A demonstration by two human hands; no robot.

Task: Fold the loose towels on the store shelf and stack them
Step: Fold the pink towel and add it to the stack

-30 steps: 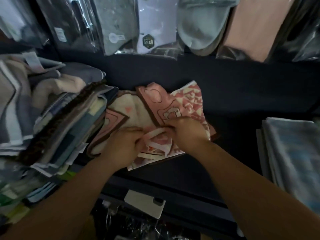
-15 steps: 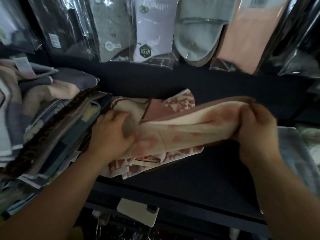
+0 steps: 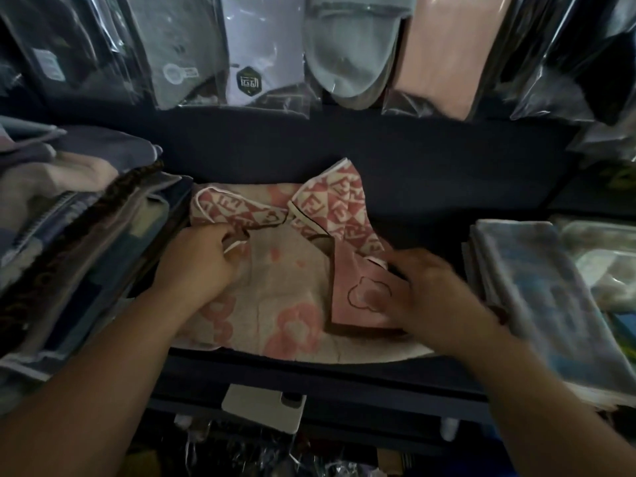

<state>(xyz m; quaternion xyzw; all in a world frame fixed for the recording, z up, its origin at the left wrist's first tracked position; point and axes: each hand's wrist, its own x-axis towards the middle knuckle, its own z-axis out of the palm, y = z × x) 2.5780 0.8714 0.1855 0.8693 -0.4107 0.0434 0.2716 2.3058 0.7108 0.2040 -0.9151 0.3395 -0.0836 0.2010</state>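
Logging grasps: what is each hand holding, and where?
Left hand grips the checkered pink towel at its white-trimmed edge; right hand pinches the pink bear-outline flap at its right edge.

Soft matt cloth on a dull dark shelf (image 3: 430, 173), glossy plastic above.
The beige towel (image 3: 275, 297) looks like nubby, matt terry cloth; the patterned towel (image 3: 337, 204) and the pink cloth (image 3: 364, 270) look smoother, woven and matt. The hanging bags (image 3: 179, 49) are clear, shiny, crinkled plastic. The towel stack (image 3: 86, 235) at left is thick, soft cloth.
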